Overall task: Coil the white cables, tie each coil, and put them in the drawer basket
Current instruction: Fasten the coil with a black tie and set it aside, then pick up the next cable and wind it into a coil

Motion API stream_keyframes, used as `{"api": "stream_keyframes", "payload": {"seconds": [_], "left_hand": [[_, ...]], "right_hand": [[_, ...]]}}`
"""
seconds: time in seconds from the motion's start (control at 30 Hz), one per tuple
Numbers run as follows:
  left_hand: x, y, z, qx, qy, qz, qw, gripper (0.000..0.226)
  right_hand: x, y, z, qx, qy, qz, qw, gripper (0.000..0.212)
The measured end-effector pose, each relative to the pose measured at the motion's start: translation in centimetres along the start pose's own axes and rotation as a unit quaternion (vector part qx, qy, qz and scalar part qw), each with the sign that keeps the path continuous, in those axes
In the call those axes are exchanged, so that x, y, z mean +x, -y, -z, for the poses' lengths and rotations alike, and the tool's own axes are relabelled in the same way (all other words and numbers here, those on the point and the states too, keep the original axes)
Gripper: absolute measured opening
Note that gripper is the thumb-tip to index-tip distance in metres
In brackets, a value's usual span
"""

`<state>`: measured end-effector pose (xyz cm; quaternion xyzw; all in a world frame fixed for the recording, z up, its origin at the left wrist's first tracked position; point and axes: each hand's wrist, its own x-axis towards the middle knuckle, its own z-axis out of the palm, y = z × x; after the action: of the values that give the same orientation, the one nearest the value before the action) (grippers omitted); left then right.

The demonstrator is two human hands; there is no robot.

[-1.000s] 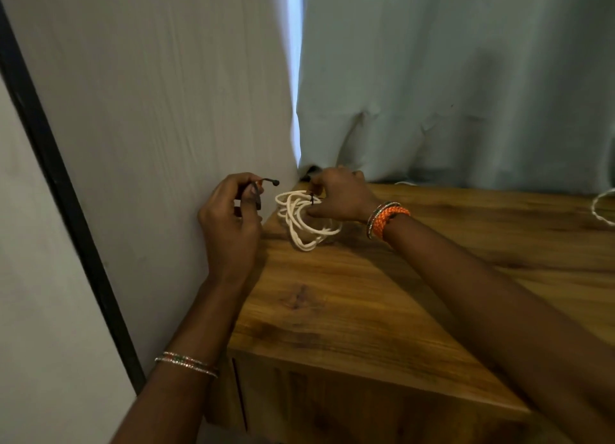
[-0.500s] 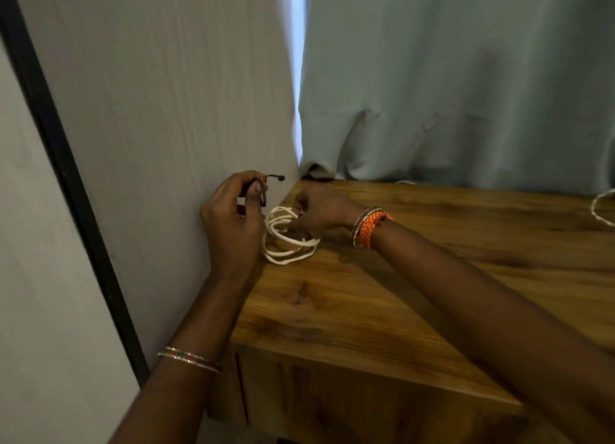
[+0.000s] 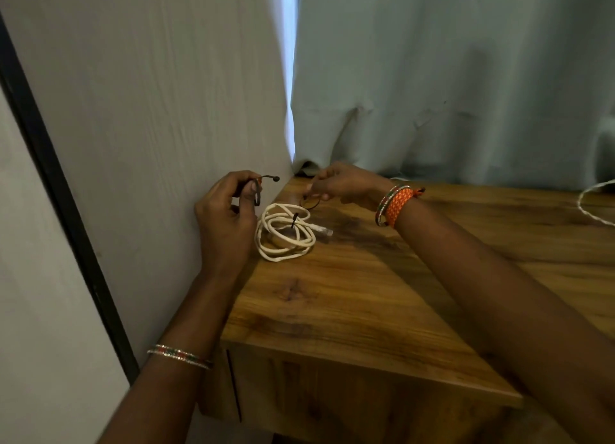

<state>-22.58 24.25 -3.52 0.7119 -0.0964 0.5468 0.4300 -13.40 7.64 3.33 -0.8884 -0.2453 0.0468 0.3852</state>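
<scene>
Left hand (image 3: 229,210) pinches spare dark ties (image 3: 258,190); right hand (image 3: 339,185) pinches another tie (image 3: 311,204) — the tied white coil (image 3: 286,234) lies on the desk (image 3: 382,294). Next, probably: the loose cable (image 3: 594,205) — coil it.

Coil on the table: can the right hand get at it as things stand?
Probably yes: the right hand hovers just above and behind the coil, nothing lies between, though it pinches a dark tie.

A home room: wooden cabinet (image 3: 366,297) against drawn pale curtains (image 3: 449,77).
</scene>
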Motion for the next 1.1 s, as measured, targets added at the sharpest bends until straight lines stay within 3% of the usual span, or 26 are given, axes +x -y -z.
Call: {"api": "stream_keyframes", "payload": {"seconds": [0.27,0.37,0.47,0.57,0.77,0.87,0.93,1.1], "left_hand": [[-0.1,-0.9,-0.3,-0.002,0.044,0.024,0.999,0.014],[-0.1,-2.3,-1.4,0.005,0.068,-0.011,0.998,0.014],[0.0,-3.2,-3.1,0.064,0.140,-0.061,0.986,0.014],[1.0,-3.3,-5.2,0.149,0.247,-0.030,0.957,0.016],[5.7,-2.1,-9.5,0.293,0.365,0.010,0.884,0.023],[7.7,-0.6,-12.2,0.311,0.400,0.055,0.860,0.019],[8.0,0.7,-13.6,0.333,0.424,0.075,0.839,0.016],[7.6,4.3,-16.1,0.397,0.511,0.069,0.759,0.015]], "right_hand": [[-2.2,-2.1,0.6,0.021,-0.093,0.061,0.994,0.018],[-4.5,-2.2,1.2,0.082,-0.071,0.100,0.989,0.011],[-6.3,-2.7,1.8,0.148,-0.021,0.100,0.984,0.011],[-6.9,-4.1,2.4,0.133,-0.037,0.084,0.987,0.012],[-7.4,-9.0,1.9,0.106,-0.083,-0.009,0.991,0.016],[-6.9,-10.7,2.0,0.016,-0.112,-0.010,0.994,0.016],[-6.8,-11.0,2.1,0.033,-0.117,-0.010,0.993,0.016],[-6.4,-11.7,1.9,-0.004,-0.122,0.001,0.993,0.018]]}}
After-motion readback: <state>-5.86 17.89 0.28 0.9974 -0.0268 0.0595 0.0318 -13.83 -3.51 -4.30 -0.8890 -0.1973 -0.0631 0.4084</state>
